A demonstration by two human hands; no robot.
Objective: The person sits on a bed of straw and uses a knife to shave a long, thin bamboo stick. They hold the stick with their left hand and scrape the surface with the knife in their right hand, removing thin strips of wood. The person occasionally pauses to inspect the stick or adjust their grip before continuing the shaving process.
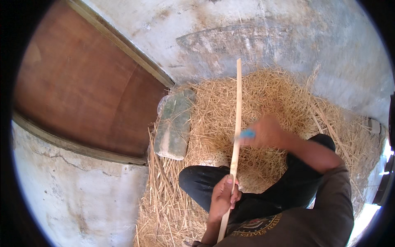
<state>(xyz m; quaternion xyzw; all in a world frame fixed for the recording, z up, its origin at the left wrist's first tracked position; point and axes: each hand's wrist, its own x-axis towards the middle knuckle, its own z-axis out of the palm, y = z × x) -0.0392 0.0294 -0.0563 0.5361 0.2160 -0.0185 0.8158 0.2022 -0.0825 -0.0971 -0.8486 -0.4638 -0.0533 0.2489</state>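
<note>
A long, pale strip of wood or bamboo (238,103) rises from my lap, slightly tilted, its far end near the wall. My left hand (222,195) is wrapped round its lower part, close to my body. Higher up, my right hand (267,131) grips a small blue-handled tool (247,133) held against or just beside the strip. Motion smears that hand, and the tool's working end cannot be made out. My legs (201,179), in dark trousers, are bent on both sides of the strip.
Dry straw-like shavings (271,92) cover the floor ahead, with longer thin strips (164,193) at the left. A greenish-grey stone block (175,125) lies beside the brown door panel (90,82). Stained whitewashed walls (288,41) close in the front and left.
</note>
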